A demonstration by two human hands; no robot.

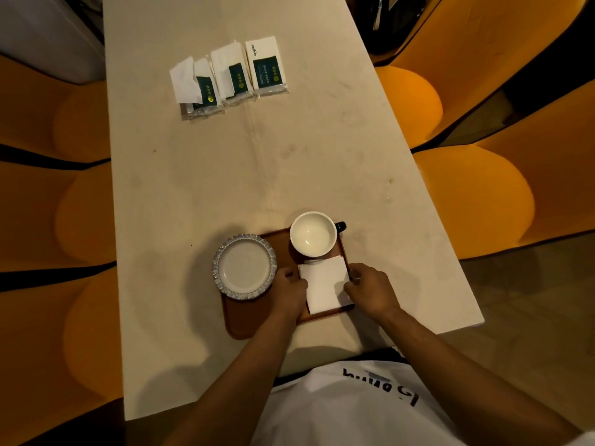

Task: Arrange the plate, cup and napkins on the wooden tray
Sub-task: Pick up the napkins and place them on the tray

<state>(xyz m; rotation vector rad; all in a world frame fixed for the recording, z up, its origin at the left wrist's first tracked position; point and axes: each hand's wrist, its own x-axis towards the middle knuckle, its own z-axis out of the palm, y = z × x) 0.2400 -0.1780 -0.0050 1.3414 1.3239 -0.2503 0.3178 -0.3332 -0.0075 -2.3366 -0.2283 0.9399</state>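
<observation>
Both hands on the folded white paper napkin [325,286], near-right corner of the brown wooden tray [248,317]. Left hand [289,292] pins its left edge, right hand [370,291] pinches the right edge; each grip is closed lightly on paper, likely squaring it to the tray rim. White ceramic cup [313,233] sits far-right on the tray, just beyond the napkin. Blue-rimmed round plate [244,267] is on the left, overhanging the tray edge. Three wrapped napkin packs [231,75] lie far off on the pale surface [225,175].
</observation>
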